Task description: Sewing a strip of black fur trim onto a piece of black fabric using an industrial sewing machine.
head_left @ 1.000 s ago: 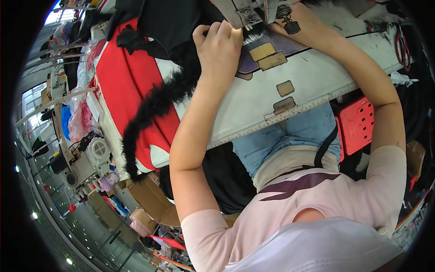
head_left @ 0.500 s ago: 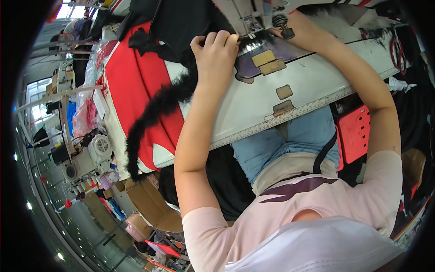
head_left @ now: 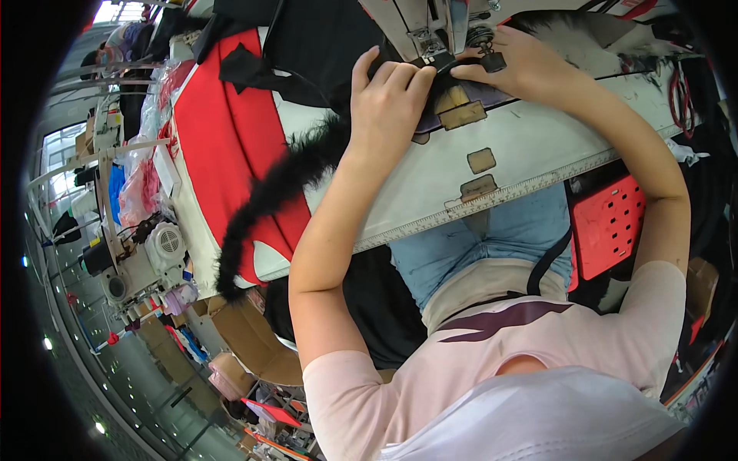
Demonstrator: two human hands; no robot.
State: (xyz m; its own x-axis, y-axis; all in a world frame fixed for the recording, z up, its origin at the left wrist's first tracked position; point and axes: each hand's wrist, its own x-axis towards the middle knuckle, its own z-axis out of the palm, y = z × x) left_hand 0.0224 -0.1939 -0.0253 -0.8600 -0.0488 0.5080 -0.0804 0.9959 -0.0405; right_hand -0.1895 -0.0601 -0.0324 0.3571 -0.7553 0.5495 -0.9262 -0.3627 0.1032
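The sewing machine (head_left: 430, 32) stands at the top middle, its presser foot down near a black fabric edge. My left hand (head_left: 390, 100) is closed on the black fabric (head_left: 319, 50) just left of the foot, fingertips partly hidden and one finger raised. From under that hand a black fluffy trim strip (head_left: 269, 188) trails down to the left. My right hand (head_left: 526, 65) pinches the black material on the right of the foot, thumb pointing left; part of it is behind the machine's thread tension knob (head_left: 492, 60).
Red fabric (head_left: 223, 146) lies left on the white table (head_left: 407, 192), which has a ruler strip (head_left: 492, 198) along its front edge. Worn tape patches (head_left: 482, 160) mark the tabletop. A red perforated plastic seat (head_left: 610, 227) is below right. Cardboard boxes (head_left: 250, 338) stand lower left.
My left hand has moved right, nearer the presser foot, bringing the black fabric and trim along. My right hand has shifted slightly downward, its thumb now showing at the fabric edge.
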